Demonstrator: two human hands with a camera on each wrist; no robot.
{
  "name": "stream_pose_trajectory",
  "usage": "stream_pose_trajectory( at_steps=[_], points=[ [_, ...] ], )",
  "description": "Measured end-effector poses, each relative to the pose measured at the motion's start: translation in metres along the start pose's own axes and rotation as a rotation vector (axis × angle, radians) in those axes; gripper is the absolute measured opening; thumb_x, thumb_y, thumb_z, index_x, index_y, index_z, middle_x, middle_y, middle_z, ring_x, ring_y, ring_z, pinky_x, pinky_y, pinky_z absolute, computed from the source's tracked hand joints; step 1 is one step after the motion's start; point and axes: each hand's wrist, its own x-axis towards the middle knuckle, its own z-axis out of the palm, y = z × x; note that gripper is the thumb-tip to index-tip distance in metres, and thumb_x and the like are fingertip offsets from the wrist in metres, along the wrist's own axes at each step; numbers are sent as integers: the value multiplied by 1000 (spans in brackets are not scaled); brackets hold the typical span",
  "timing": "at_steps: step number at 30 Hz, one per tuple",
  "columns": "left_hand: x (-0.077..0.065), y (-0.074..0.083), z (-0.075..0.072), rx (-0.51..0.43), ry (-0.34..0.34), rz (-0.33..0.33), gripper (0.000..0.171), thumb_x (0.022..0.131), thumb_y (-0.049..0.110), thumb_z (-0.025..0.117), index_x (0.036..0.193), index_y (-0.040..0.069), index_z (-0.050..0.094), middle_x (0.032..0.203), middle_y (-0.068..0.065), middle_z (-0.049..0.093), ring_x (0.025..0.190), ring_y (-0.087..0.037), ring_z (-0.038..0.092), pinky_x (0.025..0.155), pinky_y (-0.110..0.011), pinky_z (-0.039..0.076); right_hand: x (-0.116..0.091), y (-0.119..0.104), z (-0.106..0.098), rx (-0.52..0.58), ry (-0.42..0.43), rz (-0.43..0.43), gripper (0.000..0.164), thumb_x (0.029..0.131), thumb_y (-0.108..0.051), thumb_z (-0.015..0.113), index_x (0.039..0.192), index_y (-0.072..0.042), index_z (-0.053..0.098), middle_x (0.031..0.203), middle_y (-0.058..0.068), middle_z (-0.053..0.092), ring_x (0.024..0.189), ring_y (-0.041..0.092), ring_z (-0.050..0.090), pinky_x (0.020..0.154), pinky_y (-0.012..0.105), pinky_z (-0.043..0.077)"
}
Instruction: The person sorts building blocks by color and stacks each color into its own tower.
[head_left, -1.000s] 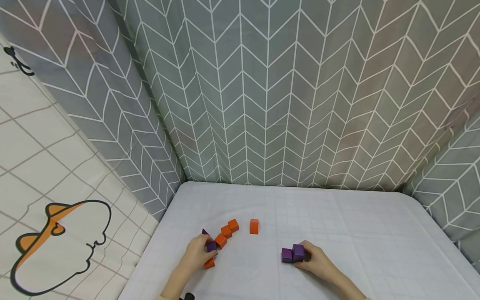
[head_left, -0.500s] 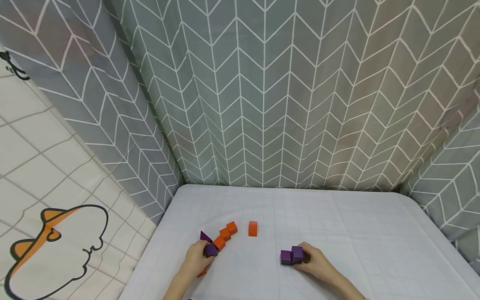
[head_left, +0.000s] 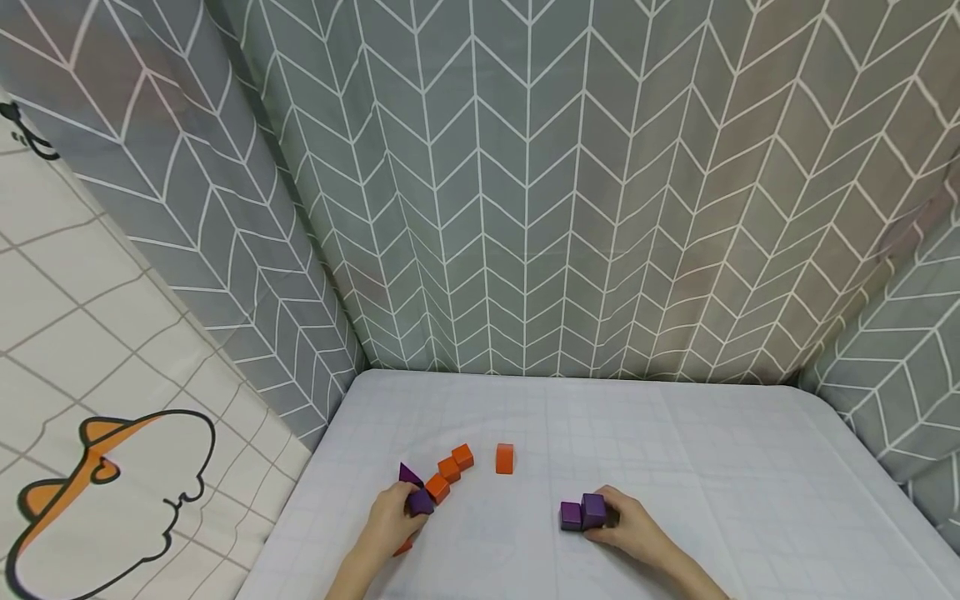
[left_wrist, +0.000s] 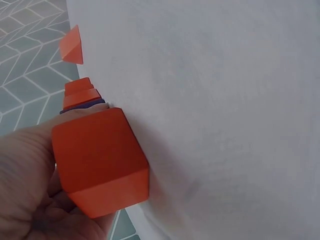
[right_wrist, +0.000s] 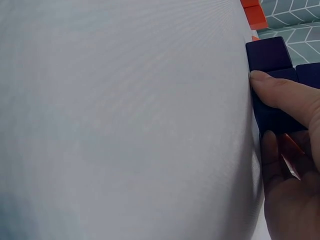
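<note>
Grey chevron curtains (head_left: 525,183) hang on three sides of the table (head_left: 712,467), which is spread with a pale gridded cloth; my work sits along its near edge. My right hand (head_left: 633,527), near the middle of that edge, curls around the taller purple block (head_left: 594,509), thumb pressed to its side, and a smaller purple cube (head_left: 571,515) touches it on the left. My left hand (head_left: 392,521), toward the near left corner, pinches a purple block (head_left: 420,501) in its fingertips, while an orange block (left_wrist: 100,162) lies under the palm against the cloth. Just beyond those fingers stands a purple wedge (head_left: 409,475), and a diagonal row of three orange cubes (head_left: 449,469) runs away from it toward the far side. A lone orange block (head_left: 505,458) stands apart, between the row and my right hand.
</note>
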Motion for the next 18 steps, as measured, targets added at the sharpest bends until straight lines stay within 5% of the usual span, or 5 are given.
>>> stream_pose_trajectory(
  at_steps=[6, 10, 14, 18],
  points=[
    [-5, 6, -6, 89, -3, 47, 31, 66, 11, 76, 90, 0, 59, 85, -7, 58, 80, -22, 56, 69, -37, 49, -1, -1, 3, 6, -7, -5, 36, 66, -31, 75, 95, -17, 60, 94, -8, 56, 86, 3, 51, 78, 20, 43],
    [-7, 16, -18, 130, 91, 99, 31, 65, 10, 76, 89, 0, 60, 85, -7, 59, 80, -20, 57, 69, -34, 50, -2, -7, 2, -19, -1, -12, 34, 66, -22, 76, 95, -14, 60, 93, -6, 56, 85, 3, 51, 77, 20, 43],
    [3, 30, -33, 142, 178, 139, 34, 64, 8, 77, 91, -2, 61, 86, -9, 59, 79, -20, 57, 67, -32, 51, 0, -5, 1, -29, 7, -15, 34, 66, -20, 76, 96, -14, 60, 93, -6, 56, 85, 3, 51, 76, 20, 43],
    [17, 42, -42, 106, 178, 115, 36, 67, 11, 76, 97, -2, 61, 91, -10, 59, 82, -22, 58, 67, -33, 51, 0, 1, 1, -3, 1, -8, 35, 66, -29, 75, 96, -17, 60, 94, -8, 56, 86, 3, 51, 77, 20, 43]
  ],
)
